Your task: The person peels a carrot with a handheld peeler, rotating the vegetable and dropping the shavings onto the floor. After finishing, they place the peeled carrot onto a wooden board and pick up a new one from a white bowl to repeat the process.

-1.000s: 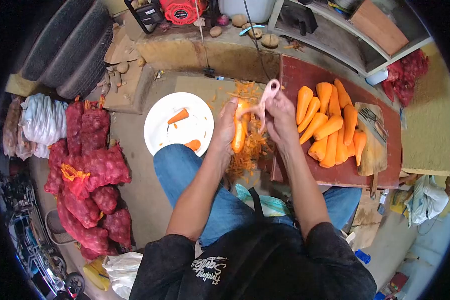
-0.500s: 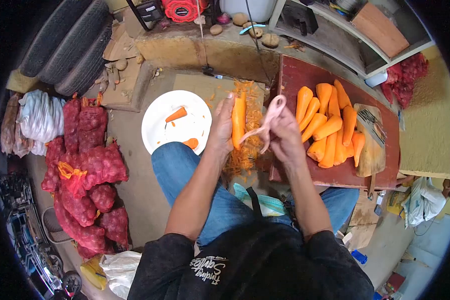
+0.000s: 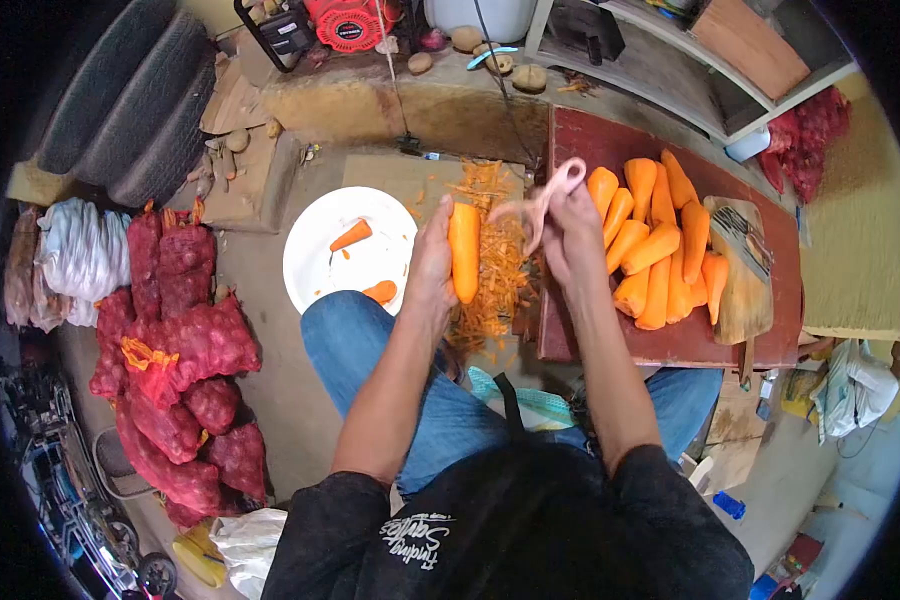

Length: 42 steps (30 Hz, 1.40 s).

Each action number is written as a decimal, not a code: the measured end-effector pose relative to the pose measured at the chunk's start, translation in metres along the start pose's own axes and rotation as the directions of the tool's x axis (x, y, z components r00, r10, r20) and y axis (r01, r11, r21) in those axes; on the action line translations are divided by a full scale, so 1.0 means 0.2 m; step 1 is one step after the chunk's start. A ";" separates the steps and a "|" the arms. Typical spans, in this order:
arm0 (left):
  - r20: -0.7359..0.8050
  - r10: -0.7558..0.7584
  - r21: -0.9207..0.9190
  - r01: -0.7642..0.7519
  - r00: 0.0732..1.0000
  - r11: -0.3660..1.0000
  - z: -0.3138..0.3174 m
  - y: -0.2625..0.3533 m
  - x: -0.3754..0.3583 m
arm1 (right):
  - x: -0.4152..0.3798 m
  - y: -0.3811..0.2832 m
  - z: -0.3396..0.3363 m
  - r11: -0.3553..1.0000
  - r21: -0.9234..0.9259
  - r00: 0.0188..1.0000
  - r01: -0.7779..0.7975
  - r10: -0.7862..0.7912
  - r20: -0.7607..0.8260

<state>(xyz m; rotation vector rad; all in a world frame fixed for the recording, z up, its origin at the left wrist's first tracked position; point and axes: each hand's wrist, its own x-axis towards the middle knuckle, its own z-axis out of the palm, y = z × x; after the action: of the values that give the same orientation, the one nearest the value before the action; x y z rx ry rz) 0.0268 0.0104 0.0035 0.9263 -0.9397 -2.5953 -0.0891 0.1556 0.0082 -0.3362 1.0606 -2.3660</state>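
Note:
My left hand (image 3: 431,258) is closed around a peeled-looking orange carrot (image 3: 464,255), held nearly upright above a heap of carrot peelings (image 3: 500,285). To its right, my right hand (image 3: 576,235) grips a pink peeler (image 3: 544,204), blurred at its left end and apart from the carrot. A white basin (image 3: 297,240) on the floor to the left holds two orange carrot pieces (image 3: 351,235) and some scraps. Many smooth carrots (image 3: 654,248) lie piled on the red table (image 3: 588,140), right of my right hand.
On the red table's right side lies a wooden cutting board (image 3: 748,300) with metal utensils on it. Red mesh sacks (image 3: 210,340) are stacked at the left, below several tyres (image 3: 120,100). A concrete ledge (image 3: 340,110) runs across the back, beside a shelf unit (image 3: 660,70).
The peeler has moved up and away from the carrot, leaving a gap between them. My left hand and the carrot have shifted slightly left, and the whole view has shifted a little.

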 end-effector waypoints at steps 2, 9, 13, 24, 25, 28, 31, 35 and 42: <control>-0.002 0.024 -0.078 -0.024 1.000 0.997 0.02 -0.01 0.01 | -0.18 0.02 0.05 0.995 -0.045 0.995 -0.087 0.089 0.049; 0.087 0.012 0.007 -0.013 0.996 1.000 0.00 -0.05 0.00 | -0.06 0.08 0.06 0.996 0.002 0.994 -0.087 0.087 0.073; 0.243 -0.076 -0.050 0.090 0.967 0.995 -0.02 -0.01 -0.05 | 0.21 0.08 -0.02 1.000 0.001 0.999 0.030 -0.030 -0.012; 0.112 0.039 0.058 -0.045 0.993 0.997 0.03 -0.03 -0.02 | -0.25 0.03 0.11 0.987 -0.058 0.982 -0.147 0.153 0.113; 0.129 0.042 0.087 -0.053 0.991 0.995 0.03 -0.03 -0.03 | -0.22 0.03 0.11 0.991 -0.034 0.988 -0.127 0.129 0.080; 0.167 0.008 0.085 -0.023 0.986 0.996 -0.01 -0.04 -0.01 | 0.01 0.05 0.04 0.999 0.020 0.997 -0.044 0.042 0.059; 0.161 -0.049 0.006 0.048 0.986 0.999 0.01 -0.02 -0.04 | 0.21 0.09 -0.03 0.999 0.018 0.999 0.043 -0.043 0.004; 0.114 -0.058 -0.096 0.069 0.992 0.993 0.00 -0.03 -0.01 | 0.09 -0.06 0.08 0.999 0.033 0.989 0.025 -0.020 -0.148; 0.055 -0.072 -0.121 0.078 0.996 0.990 0.03 -0.06 0.01 | -0.31 0.02 0.15 0.991 -0.048 0.990 -0.122 0.125 0.058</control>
<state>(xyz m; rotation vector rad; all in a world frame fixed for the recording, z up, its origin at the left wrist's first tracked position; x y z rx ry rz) 0.0215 0.0214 -0.0011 0.8841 -0.7601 -2.7164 -0.0228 0.1697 0.0232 -0.3464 1.0757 -2.2114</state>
